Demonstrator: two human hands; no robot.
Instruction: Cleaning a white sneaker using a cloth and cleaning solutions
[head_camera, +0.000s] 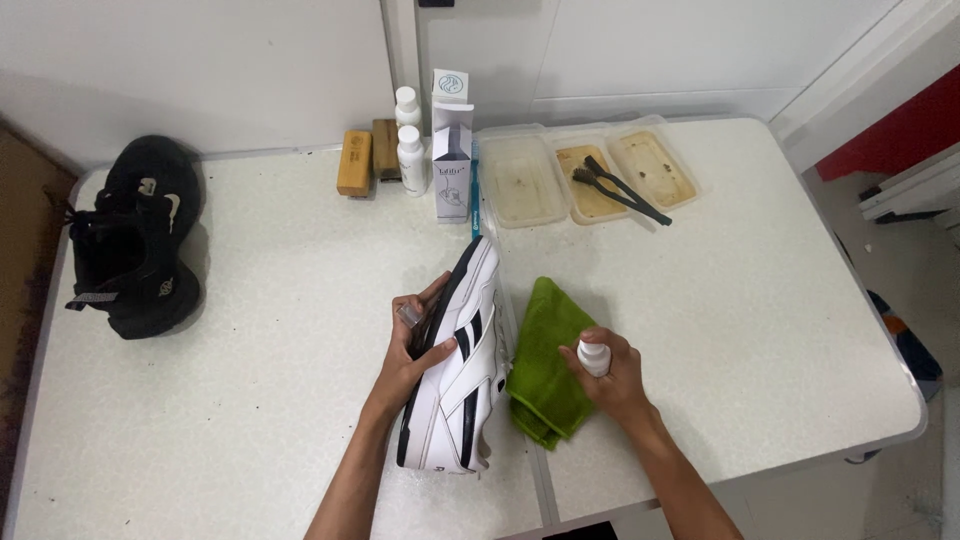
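Near the bench's front edge, the left hand (412, 350) grips the white sneaker (457, 360) on its side, right-hand fingers (610, 385) closed round a small white bottle (593, 357); applying cleaner looks underway, needing careful aim.

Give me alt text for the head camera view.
A left hand holds a white sneaker on its side on a white table, while the right hand grips a small white bottle above a green cloth. Black shoes sit far left.
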